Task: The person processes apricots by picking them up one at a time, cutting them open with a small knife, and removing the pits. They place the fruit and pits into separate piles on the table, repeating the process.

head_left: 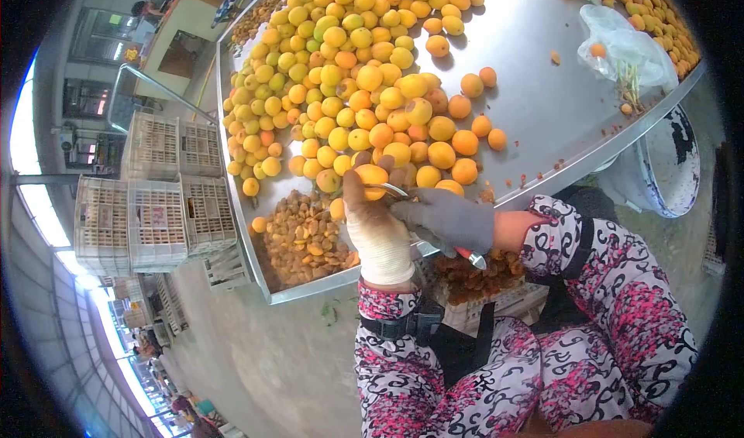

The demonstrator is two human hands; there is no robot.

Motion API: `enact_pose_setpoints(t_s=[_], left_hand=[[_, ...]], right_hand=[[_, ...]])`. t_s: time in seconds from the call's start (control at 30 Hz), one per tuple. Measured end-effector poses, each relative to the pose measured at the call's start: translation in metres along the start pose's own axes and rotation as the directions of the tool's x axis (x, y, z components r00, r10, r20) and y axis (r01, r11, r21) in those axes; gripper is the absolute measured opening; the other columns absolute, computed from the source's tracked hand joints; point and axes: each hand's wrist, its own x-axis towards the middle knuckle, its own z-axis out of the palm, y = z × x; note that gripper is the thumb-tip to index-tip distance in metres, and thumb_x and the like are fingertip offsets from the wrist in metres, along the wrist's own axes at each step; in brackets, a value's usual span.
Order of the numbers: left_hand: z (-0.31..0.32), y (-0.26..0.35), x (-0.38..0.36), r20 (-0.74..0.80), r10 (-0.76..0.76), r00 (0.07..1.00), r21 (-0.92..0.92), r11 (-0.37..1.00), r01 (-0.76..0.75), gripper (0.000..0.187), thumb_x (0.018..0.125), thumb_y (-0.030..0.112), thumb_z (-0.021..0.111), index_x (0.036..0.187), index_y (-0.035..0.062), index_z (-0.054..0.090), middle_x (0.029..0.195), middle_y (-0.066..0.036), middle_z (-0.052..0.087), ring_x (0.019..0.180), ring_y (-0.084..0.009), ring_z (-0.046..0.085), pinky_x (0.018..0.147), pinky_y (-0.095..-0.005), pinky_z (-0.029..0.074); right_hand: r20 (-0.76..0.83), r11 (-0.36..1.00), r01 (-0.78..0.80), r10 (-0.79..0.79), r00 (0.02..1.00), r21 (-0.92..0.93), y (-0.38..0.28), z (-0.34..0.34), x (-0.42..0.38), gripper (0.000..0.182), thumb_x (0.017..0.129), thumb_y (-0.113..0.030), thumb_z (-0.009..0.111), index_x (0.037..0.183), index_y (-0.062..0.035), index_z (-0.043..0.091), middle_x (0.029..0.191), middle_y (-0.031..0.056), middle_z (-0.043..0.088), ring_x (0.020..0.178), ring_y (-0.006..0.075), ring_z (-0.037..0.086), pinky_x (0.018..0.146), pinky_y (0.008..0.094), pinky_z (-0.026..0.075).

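Observation:
My left hand, in a stained whitish glove, holds a yellow-orange apricot over the near edge of the metal table. My right hand, in a grey glove, is closed round a tool with a red-and-silver handle end. The tool's curved metal part touches the apricot. Beyond both hands lies a large heap of whole apricots. Left of my left hand, a pile of brown stones or pieces fills the table's near left corner.
The metal table has a raised rim. A clear plastic bag lies at the right. Stacked plastic crates stand left of the table. A white bucket is at the right, and a crate of brown pieces sits below my hands.

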Motion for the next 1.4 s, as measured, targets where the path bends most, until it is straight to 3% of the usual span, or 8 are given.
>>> enact_pose_setpoints(t_s=[0.03, 0.27, 0.37, 0.53, 0.77, 1.17, 1.23, 1.4], left_hand=[[-0.002, -0.003, 0.002, 0.019, 0.020, 1.000, -0.011, 1.000, -0.020, 0.046, 0.089, 0.036, 0.051, 0.119, 0.0013, 0.047, 0.106, -0.015, 0.059, 0.096, -0.0251, 0.058, 0.090, -0.0372, 0.045], [-0.014, -0.010, 0.008, 0.136, -0.015, 0.991, -0.063, 0.998, 0.024, 0.045, 0.088, 0.026, 0.049, 0.122, -0.0031, 0.044, 0.117, -0.018, 0.054, 0.111, -0.0281, 0.052, 0.099, -0.0397, 0.039], [-0.016, -0.007, 0.008, 0.202, -0.035, 0.979, -0.031, 0.999, 0.042, 0.046, 0.088, 0.025, 0.049, 0.123, -0.0041, 0.043, 0.118, -0.018, 0.054, 0.110, -0.0293, 0.053, 0.101, -0.0398, 0.037], [-0.031, -0.007, 0.019, 0.168, -0.015, 0.986, -0.035, 0.999, 0.021, 0.044, 0.088, 0.022, 0.050, 0.124, -0.0025, 0.044, 0.116, -0.018, 0.055, 0.107, -0.0291, 0.054, 0.094, -0.0410, 0.043], [-0.036, -0.001, 0.024, 0.167, -0.009, 0.986, -0.240, 0.970, 0.050, 0.037, 0.087, 0.010, 0.050, 0.123, 0.0021, 0.046, 0.116, -0.014, 0.054, 0.105, -0.0265, 0.056, 0.087, -0.0394, 0.049], [-0.010, -0.018, 0.008, 0.313, 0.021, 0.950, 0.206, 0.974, -0.090, 0.050, 0.081, 0.015, 0.058, 0.127, 0.0043, 0.041, 0.119, -0.009, 0.049, 0.103, -0.0143, 0.050, 0.085, -0.0246, 0.043], [-0.007, -0.025, 0.011, 0.305, 0.080, 0.949, 0.558, 0.793, -0.245, 0.047, 0.082, 0.005, 0.052, 0.127, 0.0050, 0.041, 0.120, -0.010, 0.048, 0.105, -0.0156, 0.050, 0.088, -0.0252, 0.042], [-0.017, -0.029, 0.018, 0.513, 0.212, 0.832, 0.640, 0.552, -0.535, 0.054, 0.077, -0.012, 0.046, 0.129, 0.0020, 0.039, 0.119, -0.016, 0.049, 0.105, -0.0249, 0.053, 0.088, -0.0311, 0.044]], right_hand=[[0.138, 0.912, -0.281, 0.251, 0.958, 0.297, -0.010, -0.004, 0.001, 0.023, 0.091, -0.023, 0.044, 0.103, -0.0052, 0.052, 0.081, 0.0160, 0.056, 0.073, 0.0361, 0.057, 0.062, 0.0421, 0.047], [0.201, 0.892, -0.380, 0.337, 0.920, 0.246, -0.013, -0.016, 0.001, 0.026, 0.093, -0.029, 0.041, 0.093, -0.0075, 0.056, 0.072, 0.0104, 0.053, 0.063, 0.0248, 0.054, 0.054, 0.0352, 0.043], [0.332, 0.588, -0.579, 0.480, 0.812, 0.565, -0.011, -0.020, 0.000, 0.032, 0.093, -0.036, 0.041, 0.092, -0.0085, 0.057, 0.070, 0.0095, 0.052, 0.062, 0.0217, 0.051, 0.054, 0.0331, 0.042], [0.174, 0.944, -0.303, 0.279, 0.944, 0.128, -0.023, -0.034, -0.006, 0.045, 0.087, -0.043, 0.048, 0.101, -0.0017, 0.058, 0.081, 0.0172, 0.059, 0.073, 0.0287, 0.058, 0.065, 0.0347, 0.046], [0.004, 0.910, -0.402, 0.404, 0.915, -0.100, -0.026, -0.044, -0.003, 0.051, 0.082, -0.045, 0.057, 0.104, 0.0015, 0.057, 0.091, 0.0208, 0.061, 0.085, 0.0322, 0.060, 0.073, 0.0361, 0.047], [-0.329, 0.947, -0.288, 0.229, 0.916, -0.144, -0.015, -0.048, 0.017, 0.060, 0.071, -0.052, 0.065, 0.097, 0.0017, 0.054, 0.084, 0.0212, 0.062, 0.081, 0.0329, 0.062, 0.070, 0.0380, 0.048], [-0.342, 0.928, -0.281, 0.189, 0.921, -0.243, -0.015, -0.051, 0.020, 0.056, 0.074, -0.048, 0.062, 0.098, 0.0018, 0.053, 0.081, 0.0216, 0.062, 0.079, 0.0347, 0.062, 0.069, 0.0403, 0.048], [-0.381, 0.917, -0.226, 0.090, 0.920, -0.329, -0.005, -0.048, 0.020, 0.045, 0.077, -0.039, 0.059, 0.097, 0.0004, 0.053, 0.078, 0.0202, 0.062, 0.076, 0.0360, 0.061, 0.067, 0.0425, 0.048]])
